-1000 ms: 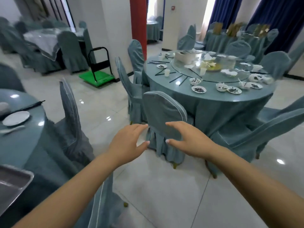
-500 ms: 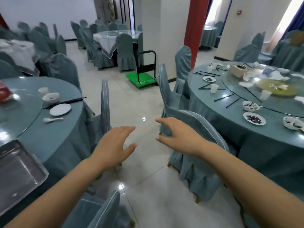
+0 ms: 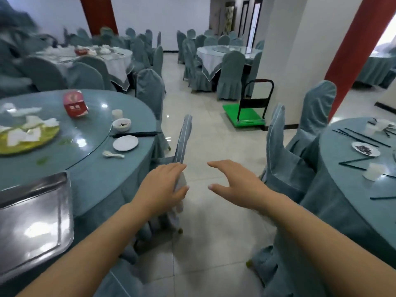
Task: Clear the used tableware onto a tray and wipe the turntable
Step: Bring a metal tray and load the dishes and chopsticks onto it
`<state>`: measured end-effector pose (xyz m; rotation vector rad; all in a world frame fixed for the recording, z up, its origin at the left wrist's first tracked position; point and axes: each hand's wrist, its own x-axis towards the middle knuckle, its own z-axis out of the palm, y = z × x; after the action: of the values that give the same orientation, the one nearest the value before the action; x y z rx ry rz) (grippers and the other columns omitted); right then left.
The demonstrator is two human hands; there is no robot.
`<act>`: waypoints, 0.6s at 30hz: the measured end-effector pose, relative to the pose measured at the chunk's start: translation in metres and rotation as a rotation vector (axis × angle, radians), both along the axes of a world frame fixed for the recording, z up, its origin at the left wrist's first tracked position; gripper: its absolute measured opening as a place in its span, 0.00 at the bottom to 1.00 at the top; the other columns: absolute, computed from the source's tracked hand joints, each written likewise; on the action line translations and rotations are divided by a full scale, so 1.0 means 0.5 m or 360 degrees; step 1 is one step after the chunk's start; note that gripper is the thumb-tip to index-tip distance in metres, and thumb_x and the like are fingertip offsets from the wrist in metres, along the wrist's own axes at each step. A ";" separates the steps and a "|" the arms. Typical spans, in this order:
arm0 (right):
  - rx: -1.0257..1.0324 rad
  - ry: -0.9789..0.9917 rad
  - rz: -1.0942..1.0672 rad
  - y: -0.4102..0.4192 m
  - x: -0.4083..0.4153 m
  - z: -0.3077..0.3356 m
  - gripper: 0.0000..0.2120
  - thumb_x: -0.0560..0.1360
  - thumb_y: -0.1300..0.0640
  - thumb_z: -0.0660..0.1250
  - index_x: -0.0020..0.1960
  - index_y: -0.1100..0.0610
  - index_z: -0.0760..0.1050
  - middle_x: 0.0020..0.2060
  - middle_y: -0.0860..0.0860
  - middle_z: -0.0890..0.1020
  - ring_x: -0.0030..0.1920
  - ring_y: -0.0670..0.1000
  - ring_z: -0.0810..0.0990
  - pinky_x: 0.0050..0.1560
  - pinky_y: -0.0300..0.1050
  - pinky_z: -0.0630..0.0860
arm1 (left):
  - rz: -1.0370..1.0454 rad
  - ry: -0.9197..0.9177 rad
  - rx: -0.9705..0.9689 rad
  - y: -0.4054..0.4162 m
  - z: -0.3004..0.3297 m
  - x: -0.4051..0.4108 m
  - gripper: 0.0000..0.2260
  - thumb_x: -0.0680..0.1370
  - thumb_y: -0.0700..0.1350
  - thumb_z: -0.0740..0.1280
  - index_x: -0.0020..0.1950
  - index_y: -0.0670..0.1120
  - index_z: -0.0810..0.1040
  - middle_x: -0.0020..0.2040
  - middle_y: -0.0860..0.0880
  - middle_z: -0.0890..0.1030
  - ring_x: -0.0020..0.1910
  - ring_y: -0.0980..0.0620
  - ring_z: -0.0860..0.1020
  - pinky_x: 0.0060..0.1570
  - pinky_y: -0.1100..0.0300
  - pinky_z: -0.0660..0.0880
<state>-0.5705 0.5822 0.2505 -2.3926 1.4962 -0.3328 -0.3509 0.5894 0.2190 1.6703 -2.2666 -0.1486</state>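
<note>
A round table with a glass turntable (image 3: 85, 133) fills the left. On the turntable lie crumpled napkins on a yellow platter (image 3: 27, 138) and a red box (image 3: 75, 103). Beside it on the cloth are a cup (image 3: 117, 114), a small bowl (image 3: 121, 124), black chopsticks (image 3: 137, 133), a white plate (image 3: 125, 143) and a spoon (image 3: 112, 154). A steel tray (image 3: 36, 221) sits at the table's near edge. My left hand (image 3: 162, 185) and right hand (image 3: 233, 183) hover empty with relaxed fingers over the aisle, the left in front of a chair back (image 3: 184, 142).
A second set table (image 3: 351, 181) with plates and chopsticks stands on the right, with covered chairs (image 3: 282, 159) around it. A green platform trolley (image 3: 244, 116) is parked by the white pillar ahead. More tables and chairs fill the back of the hall.
The view has swung left from the right-hand table to the left one, bringing its turntable and the tray into view. Both hands stay out in front, empty.
</note>
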 end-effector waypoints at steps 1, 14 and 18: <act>0.0009 -0.0001 0.0042 -0.038 -0.006 -0.003 0.29 0.77 0.44 0.64 0.75 0.49 0.60 0.72 0.46 0.66 0.70 0.46 0.64 0.67 0.39 0.60 | 0.0054 -0.0008 0.0002 -0.024 -0.003 -0.003 0.29 0.77 0.57 0.64 0.75 0.50 0.62 0.74 0.51 0.66 0.72 0.51 0.64 0.71 0.54 0.62; 0.0181 -0.0081 0.0715 -0.390 0.072 -0.042 0.28 0.77 0.46 0.65 0.74 0.48 0.61 0.71 0.48 0.68 0.69 0.49 0.67 0.67 0.45 0.66 | 0.0843 -0.0045 0.0163 -0.147 -0.052 0.032 0.31 0.76 0.58 0.64 0.76 0.47 0.62 0.75 0.45 0.62 0.73 0.45 0.62 0.71 0.51 0.59; 0.0145 -0.0115 0.0931 -0.443 0.133 -0.043 0.28 0.76 0.45 0.65 0.74 0.46 0.61 0.71 0.44 0.67 0.70 0.45 0.66 0.67 0.41 0.65 | 0.0994 -0.0049 0.0187 -0.160 -0.049 0.065 0.35 0.73 0.65 0.54 0.76 0.48 0.59 0.76 0.47 0.60 0.74 0.47 0.60 0.72 0.53 0.56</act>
<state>-0.5038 0.3606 0.2290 -2.5699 0.7078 -0.2029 -0.3185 0.5095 0.1946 2.3609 -1.6736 -0.1089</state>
